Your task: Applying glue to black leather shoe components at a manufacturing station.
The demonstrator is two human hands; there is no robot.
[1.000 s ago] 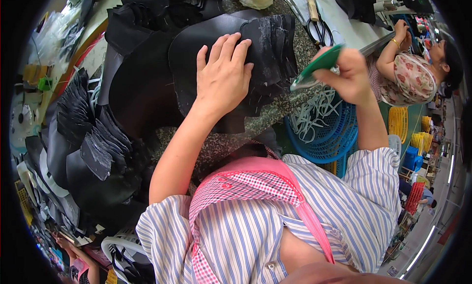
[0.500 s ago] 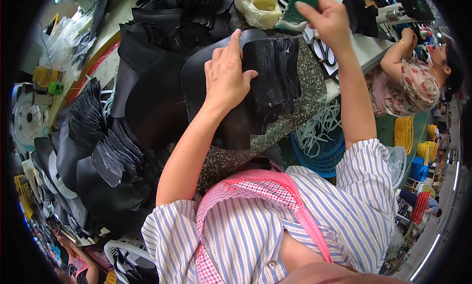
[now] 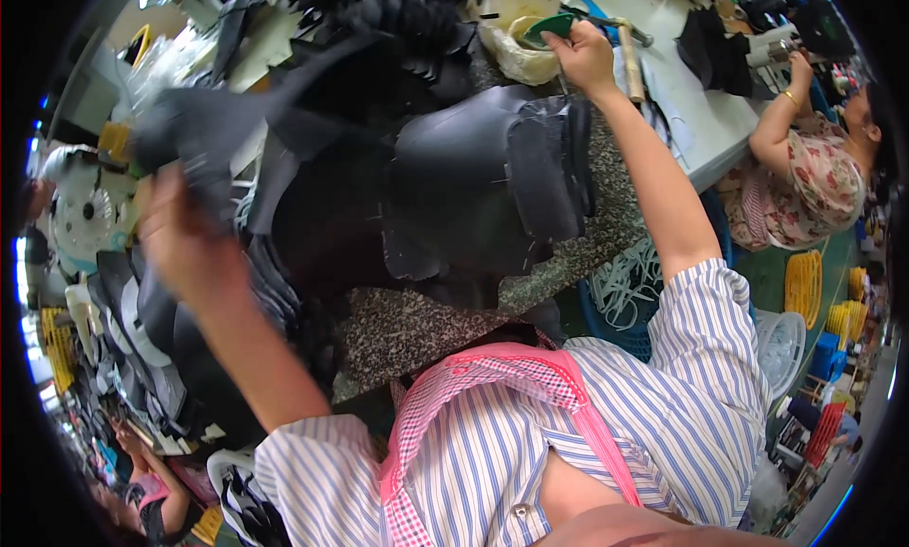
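Since the earlier frame, the left hand (image 3: 189,239) has been swung from the middle of the work to the far left, and the right hand (image 3: 589,57) has been brought in with the green scraper (image 3: 551,26) to the mouth of the cream-coloured tub (image 3: 530,60). A loose black piece (image 3: 213,126), blurred by motion, is now seen in the air by the left fingers, above the other dark parts.

The two hands are held well apart. The green scraper is clamped between the thumb and fingers of the right hand. At the left hand the fingers are smeared by motion, so whether they are closed on the loose piece cannot be told.

The black stack (image 3: 464,173) is left untouched by both hands, between the two forearms; it is laid partly over the speckled slab (image 3: 398,339), with its layered edges turned to the right. Next to the right forearm, a wooden handle (image 3: 630,64) is seen on the white table (image 3: 712,135). Below that forearm, pale strips (image 3: 625,287) are heaped in a blue basket (image 3: 632,339). A pink checked apron (image 3: 521,362) is worn over a striped shirt (image 3: 663,405). At the right, a co-worker (image 3: 805,187) in a flowered top is seated by the table, and yellow baskets (image 3: 803,290) are seen on the floor beyond.
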